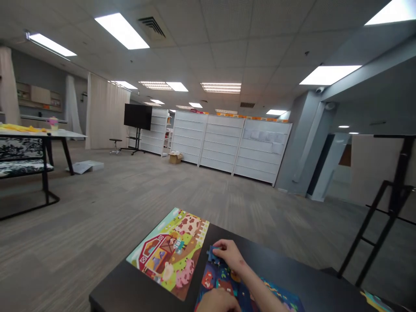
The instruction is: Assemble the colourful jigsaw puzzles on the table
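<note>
My right hand is closed, thumb and fingers pinching a small blue jigsaw piece at the far edge of a dark blue puzzle. The puzzle has colourful cartoon figures and lies on a black table. Over its near part, at the bottom of the view, rests my left hand; its fingertips are cut off or hidden. To the left lies a farm picture with a red barn, a cow and a pig. More blue puzzle shows beyond my right forearm.
A black stand is at the right, near a colourful sheet at the corner. Beyond the table are carpeted floor, white shelving, a screen on a stand, and a table with a patterned chair at left.
</note>
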Available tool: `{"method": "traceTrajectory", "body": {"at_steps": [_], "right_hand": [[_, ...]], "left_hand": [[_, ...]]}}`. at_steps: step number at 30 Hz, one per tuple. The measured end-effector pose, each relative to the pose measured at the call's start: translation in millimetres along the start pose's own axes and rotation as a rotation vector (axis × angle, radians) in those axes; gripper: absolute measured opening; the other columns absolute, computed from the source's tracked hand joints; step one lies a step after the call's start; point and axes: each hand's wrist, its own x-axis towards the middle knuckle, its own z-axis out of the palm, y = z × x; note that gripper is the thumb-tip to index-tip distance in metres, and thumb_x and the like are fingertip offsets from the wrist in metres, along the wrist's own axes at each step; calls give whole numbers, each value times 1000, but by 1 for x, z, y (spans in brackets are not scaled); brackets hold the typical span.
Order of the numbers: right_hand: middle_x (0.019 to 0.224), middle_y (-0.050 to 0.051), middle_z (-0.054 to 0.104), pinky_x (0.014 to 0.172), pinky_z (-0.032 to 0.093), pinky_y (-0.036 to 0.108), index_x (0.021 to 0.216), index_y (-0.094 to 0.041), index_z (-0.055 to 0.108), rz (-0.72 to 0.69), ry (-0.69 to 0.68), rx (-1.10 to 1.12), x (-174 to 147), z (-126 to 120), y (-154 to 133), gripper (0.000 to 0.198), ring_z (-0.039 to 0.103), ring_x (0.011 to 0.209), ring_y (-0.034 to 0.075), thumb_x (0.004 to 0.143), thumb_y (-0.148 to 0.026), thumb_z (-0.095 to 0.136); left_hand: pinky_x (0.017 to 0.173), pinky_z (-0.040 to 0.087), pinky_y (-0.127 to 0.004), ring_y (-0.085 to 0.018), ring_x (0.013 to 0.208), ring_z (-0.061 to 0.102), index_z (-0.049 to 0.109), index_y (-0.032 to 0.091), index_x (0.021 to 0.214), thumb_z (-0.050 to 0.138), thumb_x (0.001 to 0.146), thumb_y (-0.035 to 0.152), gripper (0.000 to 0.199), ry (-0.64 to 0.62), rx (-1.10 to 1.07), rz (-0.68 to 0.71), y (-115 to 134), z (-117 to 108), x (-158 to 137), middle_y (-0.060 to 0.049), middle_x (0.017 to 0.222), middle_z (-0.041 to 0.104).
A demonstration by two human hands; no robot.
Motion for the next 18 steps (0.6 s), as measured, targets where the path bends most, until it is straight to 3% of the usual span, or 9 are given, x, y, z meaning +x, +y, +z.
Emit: {"method": "traceTrajectory", "body": {"at_steps": [9,13,18], "right_hand": [[109,5,68,79,59,38,113,-15,64,-11,27,26,4,2,8,25,68,91,19,97,-35,63],[104,4,69,78,59,36,110,-15,64,-28,85,69,-8,-33,12,24,68,87,17,97,-35,62],[84,-2,68,69,57,31,99,-14,66,17,115,53,-53,-91,36,19,66,70,13,96,-33,64]], "left_hand": [[70,48,-23,-20,75,66,81,34,85,66,76,19,23,-46,44,-71,-4,6,-4,4,78,78],[70,47,-22,-19,75,67,81,32,82,66,70,11,29,-72,69,-75,-3,-1,-5,5,79,78],[75,46,-21,-18,83,69,79,27,90,59,75,9,30,7,19,-37,7,-11,-22,0,90,78]]}}
